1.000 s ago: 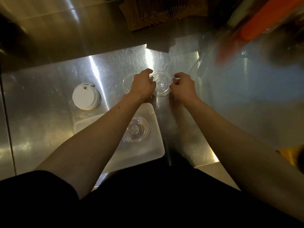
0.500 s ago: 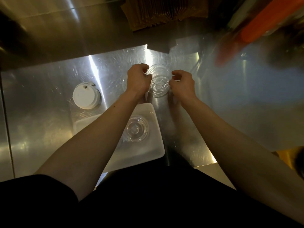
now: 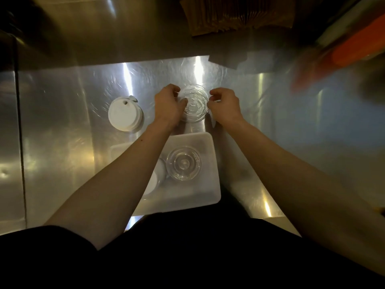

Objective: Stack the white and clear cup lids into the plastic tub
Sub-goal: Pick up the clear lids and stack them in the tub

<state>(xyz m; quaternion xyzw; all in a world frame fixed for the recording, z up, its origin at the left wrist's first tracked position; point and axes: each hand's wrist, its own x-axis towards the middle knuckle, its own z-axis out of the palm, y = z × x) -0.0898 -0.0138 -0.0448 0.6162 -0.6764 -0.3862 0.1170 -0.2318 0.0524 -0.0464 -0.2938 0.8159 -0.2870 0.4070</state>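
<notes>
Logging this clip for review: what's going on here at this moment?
A person stands at a steel counter sorting cup lids. Both hands, left hand and right hand, grip a stack of clear lids from either side, just beyond the plastic tub. The tub already holds another clear lid stack, with something white partly hidden beside it under the left forearm. A white lid stack waits on the counter to the left.

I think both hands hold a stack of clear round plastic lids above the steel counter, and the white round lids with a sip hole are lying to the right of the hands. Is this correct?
Not quite. The head view shows the white round lids with a sip hole to the left of the hands, not the right. The rest holds: the left hand and right hand hold the stack of clear round plastic lids above the steel counter.
</notes>
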